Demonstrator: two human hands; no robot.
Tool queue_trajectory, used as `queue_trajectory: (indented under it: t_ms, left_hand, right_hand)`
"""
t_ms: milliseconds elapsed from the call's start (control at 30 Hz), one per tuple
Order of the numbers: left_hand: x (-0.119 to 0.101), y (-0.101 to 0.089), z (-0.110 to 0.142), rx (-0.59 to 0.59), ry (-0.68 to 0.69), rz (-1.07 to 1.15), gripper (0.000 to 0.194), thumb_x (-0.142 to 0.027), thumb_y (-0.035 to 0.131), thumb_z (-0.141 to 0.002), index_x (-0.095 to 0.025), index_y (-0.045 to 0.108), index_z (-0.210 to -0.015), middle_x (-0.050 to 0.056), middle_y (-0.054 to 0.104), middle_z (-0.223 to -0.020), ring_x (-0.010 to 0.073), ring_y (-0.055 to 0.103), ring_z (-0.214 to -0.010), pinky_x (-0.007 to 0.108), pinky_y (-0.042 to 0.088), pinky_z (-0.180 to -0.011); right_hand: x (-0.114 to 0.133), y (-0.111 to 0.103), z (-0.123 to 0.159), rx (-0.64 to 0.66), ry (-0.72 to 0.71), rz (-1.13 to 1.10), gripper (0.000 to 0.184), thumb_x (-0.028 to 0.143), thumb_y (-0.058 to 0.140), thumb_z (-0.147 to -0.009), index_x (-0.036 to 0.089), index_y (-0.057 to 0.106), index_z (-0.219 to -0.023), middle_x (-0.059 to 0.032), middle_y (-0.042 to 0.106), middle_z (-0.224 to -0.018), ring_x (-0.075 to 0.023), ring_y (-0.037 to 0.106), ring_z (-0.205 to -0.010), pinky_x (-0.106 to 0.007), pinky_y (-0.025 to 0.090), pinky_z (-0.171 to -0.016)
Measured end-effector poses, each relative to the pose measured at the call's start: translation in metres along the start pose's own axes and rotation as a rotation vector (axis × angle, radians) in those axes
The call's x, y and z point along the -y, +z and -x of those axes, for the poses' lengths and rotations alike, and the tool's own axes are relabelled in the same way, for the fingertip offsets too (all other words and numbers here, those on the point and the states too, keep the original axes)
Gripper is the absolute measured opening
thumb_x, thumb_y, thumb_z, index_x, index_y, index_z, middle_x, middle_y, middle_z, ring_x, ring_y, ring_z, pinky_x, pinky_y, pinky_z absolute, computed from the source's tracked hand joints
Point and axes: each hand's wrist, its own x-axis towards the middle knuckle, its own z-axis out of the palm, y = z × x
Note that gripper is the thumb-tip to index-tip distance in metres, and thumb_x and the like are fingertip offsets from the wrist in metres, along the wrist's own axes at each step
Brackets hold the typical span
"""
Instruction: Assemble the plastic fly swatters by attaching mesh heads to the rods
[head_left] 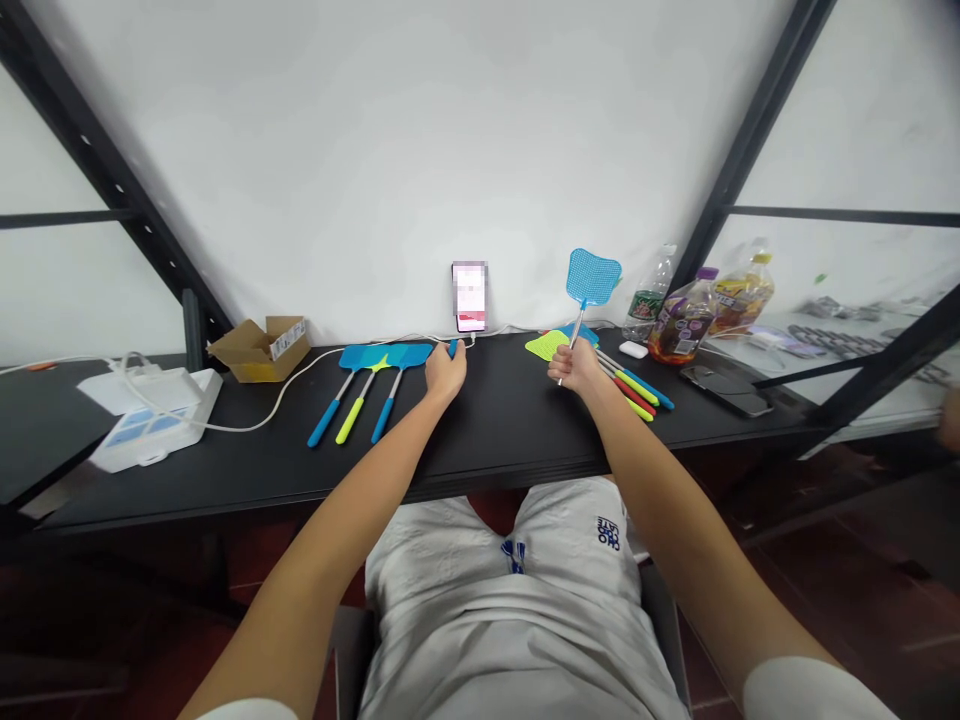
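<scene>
My right hand (576, 366) is closed around the metal shaft of a blue fly swatter (593, 277), its mesh head raised upright. The shaft's bare lower end pokes out below my fist. To the left, my left hand (445, 372) is closed on a blue handle (452, 348); only its tip shows above the fingers. Beside that hand, fly swatters lie in a row with overlapping heads: a blue one (388, 412), a yellow-green one (351, 418) and another blue one (324, 420). More swatters (637, 387), with yellow-green, red and blue handles, lie piled by my right wrist.
A phone (471, 297) with a lit screen leans on the wall, cabled. An open cardboard box (260, 349) and a white case (159, 425) stand left. Bottles (684, 318), a white earbud case (634, 349) and a dark phone (726, 390) are on the right of the black table (495, 445).
</scene>
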Motion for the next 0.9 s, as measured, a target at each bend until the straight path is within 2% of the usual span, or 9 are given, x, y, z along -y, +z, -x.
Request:
queue_trajectory:
  t_ms: [133, 233, 300, 367, 433, 500, 567, 700, 900]
  left_hand:
    - [0.001, 0.002, 0.000, 0.021, 0.031, -0.030, 0.029, -0.045, 0.045, -0.092, -0.022, 0.050, -0.075, 0.007, 0.065, -0.084, 0.0223, 0.061, -0.086, 0.031, 0.041, -0.076]
    - [0.004, 0.004, 0.000, 0.049, 0.081, -0.066, 0.024, -0.040, 0.048, -0.090, -0.022, 0.051, -0.075, 0.005, 0.065, -0.083, 0.0209, 0.060, -0.084, 0.030, 0.040, -0.075]
    - [0.006, 0.006, 0.000, 0.064, 0.113, -0.085, 0.020, -0.036, 0.049, -0.089, -0.022, 0.052, -0.075, 0.005, 0.065, -0.082, 0.0204, 0.060, -0.082, 0.029, 0.040, -0.074]
    - [0.008, 0.008, 0.000, 0.075, 0.133, -0.100, 0.017, -0.033, 0.050, -0.088, -0.022, 0.054, -0.076, 0.005, 0.065, -0.082, 0.0202, 0.059, -0.081, 0.029, 0.040, -0.072]
    - [0.008, 0.008, 0.000, 0.079, 0.146, -0.108, 0.016, -0.032, 0.050, -0.087, -0.022, 0.055, -0.077, 0.005, 0.065, -0.082, 0.0203, 0.060, -0.081, 0.029, 0.040, -0.072]
    - [0.008, 0.009, -0.001, 0.082, 0.150, -0.116, 0.016, -0.032, 0.050, -0.087, -0.021, 0.057, -0.078, 0.005, 0.065, -0.082, 0.0203, 0.060, -0.082, 0.029, 0.040, -0.073]
    - [0.007, 0.008, -0.001, 0.086, 0.146, -0.123, 0.015, -0.031, 0.050, -0.088, -0.021, 0.057, -0.079, 0.005, 0.065, -0.082, 0.0200, 0.060, -0.081, 0.029, 0.040, -0.073]
    - [0.006, 0.008, -0.001, 0.089, 0.144, -0.139, 0.015, -0.031, 0.050, -0.087, -0.021, 0.057, -0.078, 0.005, 0.065, -0.082, 0.0198, 0.060, -0.081, 0.029, 0.040, -0.072]
    - [0.006, 0.009, -0.001, 0.086, 0.155, -0.154, 0.015, -0.031, 0.050, -0.088, -0.022, 0.056, -0.077, 0.005, 0.064, -0.082, 0.0199, 0.059, -0.081, 0.029, 0.040, -0.072]
  right_hand:
    - [0.000, -0.001, -0.004, 0.003, -0.016, -0.017, 0.033, 0.032, 0.030, -0.092, 0.024, 0.017, -0.063, 0.0077, 0.015, -0.042, -0.0084, 0.011, -0.035, -0.022, 0.011, -0.033]
    - [0.001, 0.000, -0.006, -0.028, -0.037, 0.045, 0.040, 0.050, 0.024, -0.094, 0.025, 0.023, -0.063, 0.0085, 0.017, -0.042, -0.0083, 0.014, -0.035, -0.022, 0.015, -0.032]
    - [0.001, 0.000, -0.006, -0.054, -0.068, 0.176, 0.045, 0.058, 0.031, -0.093, 0.024, 0.027, -0.064, 0.0096, 0.019, -0.043, -0.0071, 0.015, -0.035, -0.021, 0.016, -0.032]
    - [0.002, 0.000, -0.004, -0.074, -0.120, 0.409, 0.044, 0.054, 0.053, -0.087, 0.023, 0.032, -0.065, 0.0105, 0.024, -0.043, -0.0052, 0.018, -0.035, -0.019, 0.015, -0.033]
    - [0.002, -0.004, -0.002, -0.079, -0.144, 0.701, 0.043, 0.041, 0.074, -0.075, 0.022, 0.037, -0.065, 0.0097, 0.032, -0.044, -0.0042, 0.024, -0.035, -0.018, 0.015, -0.033]
    - [0.004, -0.012, 0.001, -0.050, -0.119, 0.959, 0.045, 0.032, 0.083, -0.066, 0.021, 0.040, -0.063, 0.0073, 0.039, -0.043, -0.0049, 0.029, -0.035, -0.019, 0.017, -0.032]
    - [0.008, -0.020, 0.004, -0.007, -0.110, 1.126, 0.045, 0.030, 0.086, -0.063, 0.021, 0.041, -0.060, 0.0058, 0.041, -0.042, -0.0059, 0.032, -0.035, -0.020, 0.019, -0.032]
    - [0.014, -0.033, 0.014, -0.052, -0.125, 1.280, 0.049, 0.030, 0.086, -0.062, 0.022, 0.039, -0.055, 0.0061, 0.039, -0.040, -0.0069, 0.033, -0.033, -0.022, 0.021, -0.032]
    - [0.015, -0.034, 0.020, -0.113, -0.057, 1.372, 0.044, 0.029, 0.086, -0.063, 0.021, 0.044, -0.053, 0.0035, 0.042, -0.039, -0.0092, 0.036, -0.034, -0.024, 0.025, -0.033]
